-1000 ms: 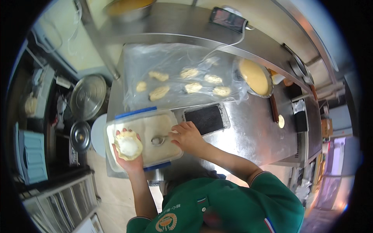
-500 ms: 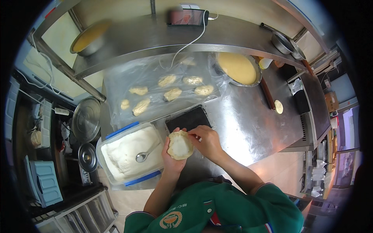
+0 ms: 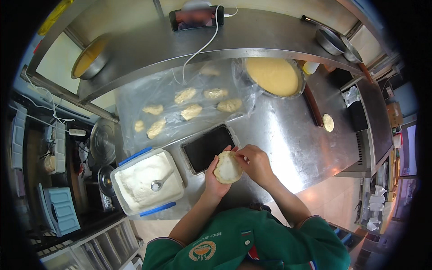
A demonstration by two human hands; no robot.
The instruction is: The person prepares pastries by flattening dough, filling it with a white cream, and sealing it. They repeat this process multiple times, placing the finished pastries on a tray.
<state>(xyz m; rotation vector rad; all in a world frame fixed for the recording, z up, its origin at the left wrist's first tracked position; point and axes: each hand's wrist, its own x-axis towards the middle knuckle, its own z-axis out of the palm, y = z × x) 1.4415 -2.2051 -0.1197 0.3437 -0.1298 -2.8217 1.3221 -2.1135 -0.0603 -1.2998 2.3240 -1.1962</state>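
Note:
A round, flattened piece of dough with white powder or grains in its hollow rests in my left hand, whose fingers curl around its underside and edge. My right hand pinches the dough's far right rim between thumb and fingertips. Left of my hands stands a clear plastic box with blue clips, holding white powder and a metal spoon. Just beyond my left hand lies a dark rectangular pan. Several dough pieces lie under clear plastic sheeting farther back.
At the back right sits a bowl of yellow mixture. A dark rolling pin and a small dough disc lie on the steel table. A steel shelf spans the back, carrying a phone on a white cable.
Both hands have shifted right and slightly down in view with the dough, uncovering more of the dark pan. My right fingers stay at the dough's rim. The view itself has shifted slightly.

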